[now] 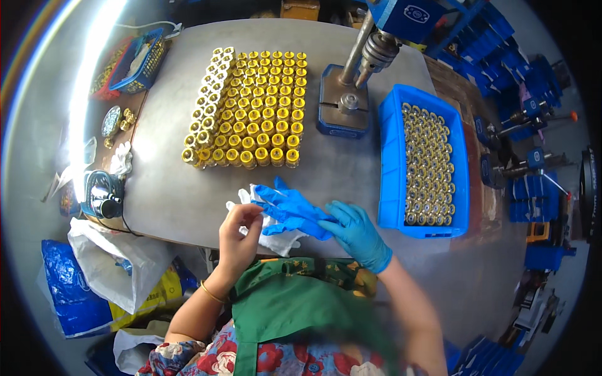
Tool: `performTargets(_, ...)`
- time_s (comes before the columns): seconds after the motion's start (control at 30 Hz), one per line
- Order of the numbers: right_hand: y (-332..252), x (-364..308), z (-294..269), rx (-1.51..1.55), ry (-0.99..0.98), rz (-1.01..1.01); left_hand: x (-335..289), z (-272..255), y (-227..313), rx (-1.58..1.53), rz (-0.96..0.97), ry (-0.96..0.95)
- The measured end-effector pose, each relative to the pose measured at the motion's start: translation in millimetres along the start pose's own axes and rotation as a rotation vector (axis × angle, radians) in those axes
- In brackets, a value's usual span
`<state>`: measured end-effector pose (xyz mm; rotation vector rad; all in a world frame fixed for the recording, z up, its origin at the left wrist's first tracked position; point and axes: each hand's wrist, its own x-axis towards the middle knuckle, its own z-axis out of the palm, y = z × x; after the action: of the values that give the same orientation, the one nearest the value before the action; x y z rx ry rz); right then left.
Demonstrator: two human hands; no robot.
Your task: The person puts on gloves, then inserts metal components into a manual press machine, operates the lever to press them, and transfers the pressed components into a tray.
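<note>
A loose blue rubber glove is stretched between my two hands at the near edge of the table. My left hand is bare, its thumb and fingers pinched at the glove's left end. On my right hand is a matching blue glove; its fingers are closed on the right end of the loose one. Beneath lies a white cloth glove, partly covered. Beyond my hands stand rows of yellow-topped metal fittings, with paler brass ones along the left side.
A drill press stands at the far right of the block of fittings. Right of it, a blue plastic bin holds many similar parts. Baskets, white gloves and a dark cabled device line the left. Bags sit lower left.
</note>
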<state>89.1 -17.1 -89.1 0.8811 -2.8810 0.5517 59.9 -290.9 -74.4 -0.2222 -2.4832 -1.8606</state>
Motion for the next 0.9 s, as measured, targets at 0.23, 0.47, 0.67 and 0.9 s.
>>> performTargets(0.23, -11.3, 30.2, -73.8, 1.109, 0.295, 0.507, 15.5, 30.9, 44.8, -0.190, 0.290, 0.046)
performTargets(0.47, -6.1, 37.0, -115.1, 1.285, 0.439, 0.697, 74.5, 104.4, 78.2, -0.378, 0.325, -0.266)
performTargets(0.67, 1.9, 41.7, -112.0, 0.786, 0.772, 0.573, 105.5, 125.6, 100.6, 0.371, 0.851, -0.197)
performTargets(0.9, -5.1, 47.8, -68.5, -0.122, 0.761, 0.326, 147.1, 100.1, 59.0, -1.233, -0.629, -0.805)
